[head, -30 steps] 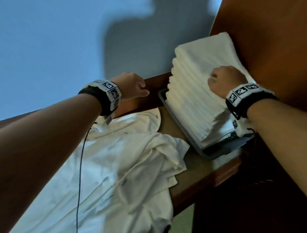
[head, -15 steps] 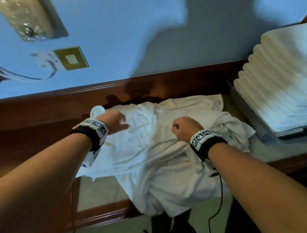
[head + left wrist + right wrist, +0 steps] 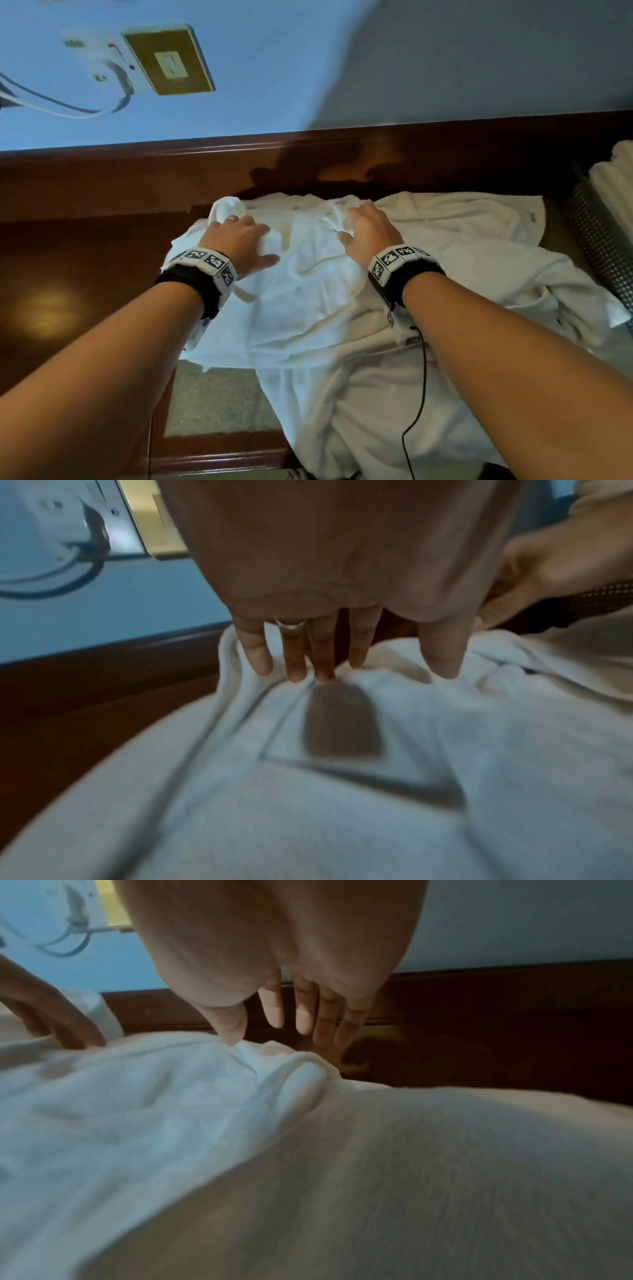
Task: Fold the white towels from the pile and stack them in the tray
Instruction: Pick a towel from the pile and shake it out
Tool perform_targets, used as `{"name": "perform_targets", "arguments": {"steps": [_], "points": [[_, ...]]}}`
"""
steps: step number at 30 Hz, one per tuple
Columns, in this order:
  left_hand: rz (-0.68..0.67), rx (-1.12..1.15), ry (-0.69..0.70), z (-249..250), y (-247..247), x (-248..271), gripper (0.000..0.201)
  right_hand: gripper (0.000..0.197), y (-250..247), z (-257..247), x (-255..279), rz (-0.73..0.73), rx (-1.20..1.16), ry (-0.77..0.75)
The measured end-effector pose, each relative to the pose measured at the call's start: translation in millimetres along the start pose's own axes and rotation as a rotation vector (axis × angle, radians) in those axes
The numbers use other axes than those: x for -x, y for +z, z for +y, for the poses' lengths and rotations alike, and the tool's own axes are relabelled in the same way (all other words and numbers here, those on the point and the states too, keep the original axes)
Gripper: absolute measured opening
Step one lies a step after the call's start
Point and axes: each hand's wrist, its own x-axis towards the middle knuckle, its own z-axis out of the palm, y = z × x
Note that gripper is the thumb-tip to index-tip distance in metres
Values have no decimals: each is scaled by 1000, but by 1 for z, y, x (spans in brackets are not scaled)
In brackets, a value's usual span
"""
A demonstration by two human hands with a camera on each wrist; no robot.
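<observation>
A crumpled pile of white towels (image 3: 342, 308) covers the middle of the table and hangs over its front edge. My left hand (image 3: 239, 233) lies on the pile's far left part, with straight fingers (image 3: 294, 666) touching the cloth (image 3: 308, 791). My right hand (image 3: 366, 226) rests on a bunched fold near the far edge. Its thumb (image 3: 232, 1031) touches the towel (image 3: 274, 1123) and its fingers reach out past the fold. Neither hand grips anything. At the far right stands the mesh tray (image 3: 603, 246) with a stack of folded towels (image 3: 613, 174), mostly cut off.
A dark wooden backboard (image 3: 342, 154) runs along the blue wall behind the pile. A brass socket plate (image 3: 168, 60) with a plug and cable is on the wall at upper left. Dark wood surface (image 3: 68, 274) lies left of the pile. A black cable (image 3: 419, 394) hangs from my right wrist.
Both hands left the tray's stack and came left to the loose pile. They were curled half a second ago and now lie spread near its far edge.
</observation>
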Motion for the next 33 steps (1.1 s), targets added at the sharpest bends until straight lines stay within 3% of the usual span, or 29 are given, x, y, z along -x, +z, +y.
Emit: {"name": "perform_targets", "arguments": {"steps": [2, 4, 8, 11, 16, 21, 24, 25, 29, 33], "points": [[-35, 41, -12, 8, 23, 3, 68, 49, 6, 1, -14, -2, 111, -97], [36, 65, -36, 14, 45, 10, 62, 54, 12, -4, -23, -5, 197, -247], [222, 60, 1, 7, 62, 16, 19, 68, 22, -29, -35, -128, 217, -358], [281, 165, 45, -7, 50, 20, 14, 53, 11, -48, -45, -215, 213, -297], [387, 671, -131, -56, -2, 29, 17, 12, -45, -91, -56, -154, 32, -263], [532, 809, -175, -133, -59, 71, 25, 11, -107, -181, -46, -58, -261, -381], [559, 751, -109, -186, -94, 119, 56, 34, -143, -246, -20, -21, -144, -520], [549, 676, -75, -204, -103, 136, 58, 40, -153, -269, -11, -4, -53, -541], [629, 493, 40, -284, -120, 197, 33, 32, -178, -352, 22, 173, 133, -523], [777, 389, -47, -361, -123, 253, 11, 28, -196, -425, 58, 365, 149, -487]]}}
